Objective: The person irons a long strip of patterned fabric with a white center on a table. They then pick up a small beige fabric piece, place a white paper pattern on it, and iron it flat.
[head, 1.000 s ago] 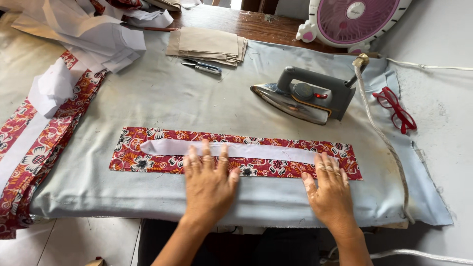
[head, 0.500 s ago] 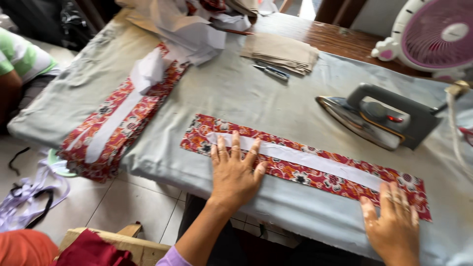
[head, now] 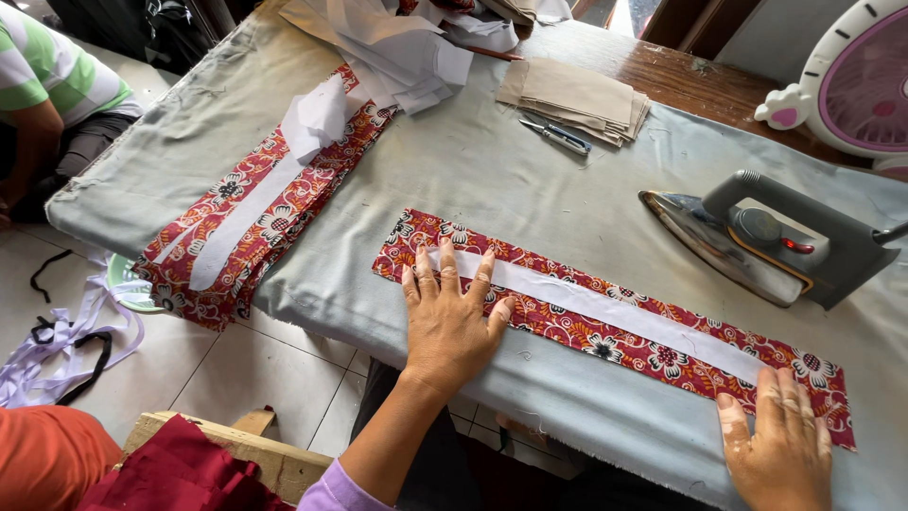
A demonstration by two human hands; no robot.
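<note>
A long red floral fabric strip [head: 662, 355] lies flat on the grey padded table [head: 511, 180], with a white strip [head: 605, 308] laid along its middle. My left hand [head: 452, 317] presses flat on the strip's left end, fingers spread over both cloths. My right hand [head: 777, 440] rests flat on the strip's right end near the table's front edge. Neither hand grips anything.
A grey iron [head: 766, 241] rests on its side behind the strip. Small snips [head: 558, 135] and folded beige cloth [head: 577, 97] lie further back. A pile of red strips [head: 255, 213] hangs over the left edge. A pink fan [head: 856, 80] stands far right. A person in a striped shirt [head: 47, 85] sits at left.
The view has swung left and down, showing more floor and the seated person. My hands have spread further apart along the strip, the left toward its left end.
</note>
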